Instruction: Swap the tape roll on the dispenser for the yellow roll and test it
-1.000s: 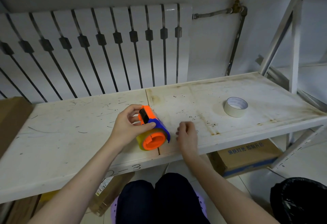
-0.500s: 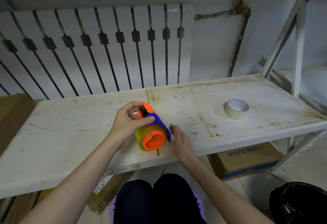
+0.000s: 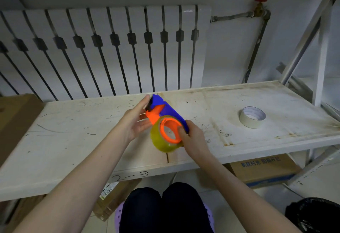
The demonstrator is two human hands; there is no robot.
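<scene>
An orange and blue tape dispenser [image 3: 165,111] is held above the white shelf [image 3: 73,140], with the yellow tape roll [image 3: 161,144] mounted on its orange hub. My left hand [image 3: 136,122] cups the dispenser's cutter end, fingers stretched along it. My right hand [image 3: 193,138] grips the roll's right side and the hub. A pale tape roll [image 3: 253,117] lies flat on the shelf to the right, apart from both hands.
A white radiator [image 3: 110,48] stands behind the shelf, with a pipe and red valve [image 3: 260,6] to its right. Shelf uprights [image 3: 320,48] rise at right. Cardboard boxes [image 3: 261,168] sit under the shelf and at left. A black bag [image 3: 316,216] is at bottom right.
The dispenser has been lifted off the shelf and tilted. My right hand moved from the shelf surface onto the yellow roll. My left hand loosened to a more open hold on the cutter end.
</scene>
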